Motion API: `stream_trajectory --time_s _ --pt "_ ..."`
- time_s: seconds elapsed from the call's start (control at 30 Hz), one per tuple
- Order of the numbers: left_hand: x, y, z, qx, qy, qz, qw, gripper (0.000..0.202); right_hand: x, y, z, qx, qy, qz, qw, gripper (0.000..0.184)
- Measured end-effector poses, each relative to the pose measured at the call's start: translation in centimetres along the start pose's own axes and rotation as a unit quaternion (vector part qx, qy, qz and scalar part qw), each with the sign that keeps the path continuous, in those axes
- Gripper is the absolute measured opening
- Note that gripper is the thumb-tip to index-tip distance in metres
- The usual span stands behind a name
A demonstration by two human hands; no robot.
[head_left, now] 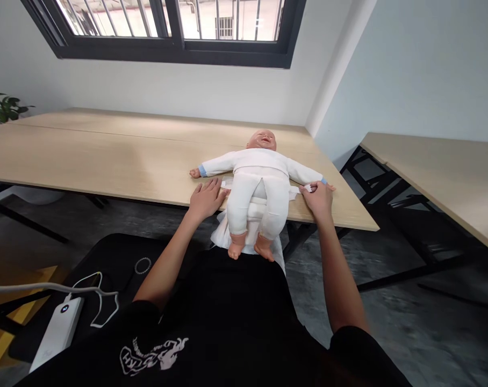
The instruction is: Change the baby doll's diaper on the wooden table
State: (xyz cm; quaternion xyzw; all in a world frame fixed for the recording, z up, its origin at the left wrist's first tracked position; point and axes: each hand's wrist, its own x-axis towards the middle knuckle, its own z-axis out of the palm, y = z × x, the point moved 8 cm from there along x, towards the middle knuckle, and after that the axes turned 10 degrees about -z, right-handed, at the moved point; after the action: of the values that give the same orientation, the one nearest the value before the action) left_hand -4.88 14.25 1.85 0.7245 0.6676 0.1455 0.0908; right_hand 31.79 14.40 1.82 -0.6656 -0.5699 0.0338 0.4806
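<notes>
Doll: I see the baby doll (260,183) on its back at the near edge of the table (107,161). Its head is at the far end, its arms are spread left and right, and both legs hang past the edge above my lap.
Diaper: the diaper (223,234) lies under the doll's hips. One wing shows on each side, and its near part droops over the table edge.
Risk, sliding: I judge the doll could slip off toward me, since so much of it already overhangs (only the trunk and arms rest on the wood).
Cause: an uneven or hard pull on the diaper would drag the hips along with it.
Risk, twist: if one side were pulled harder than the other, I think the doll would turn and the diaper would bunch under it.
Left hand: my left hand (206,199) is spread flat, palm down on the table just left of the doll's hip. Its fingertips touch the left wing and it grips nothing.
Right hand: my right hand (318,201) is closed, its fingers pinched together on the right wing, near the doll's blue cuff.
Near left: a white power bank (58,330) and its cable lie well apart from both hands.
</notes>
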Motion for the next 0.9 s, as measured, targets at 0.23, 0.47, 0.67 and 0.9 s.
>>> stream_trajectory --time_s 0.23,0.47,0.67,0.9 --pt "-0.5 -0.4 -0.2 0.005 0.002 -0.006 1.0 0.062 -0.2 0.6 -0.3 0.01 0.006 0.007 1.0 0.017" --pt "-0.8 -0.6 -1.0 -0.008 0.06 -0.051 0.997 0.059 -1.0 -1.9 -2.5 -0.061 0.066 -0.099 0.991 0.011" --pt "-5.6 2.5 -2.5 -0.203 0.176 0.01 0.963 0.054 -9.8 -14.4 -3.5 0.008 0.087 -0.4 0.912 0.014" --pt "-8.7 4.2 -0.2 -0.306 0.12 0.013 0.944 0.072 -17.2 -17.4 1.4 -0.136 -0.114 -0.557 0.811 0.016"
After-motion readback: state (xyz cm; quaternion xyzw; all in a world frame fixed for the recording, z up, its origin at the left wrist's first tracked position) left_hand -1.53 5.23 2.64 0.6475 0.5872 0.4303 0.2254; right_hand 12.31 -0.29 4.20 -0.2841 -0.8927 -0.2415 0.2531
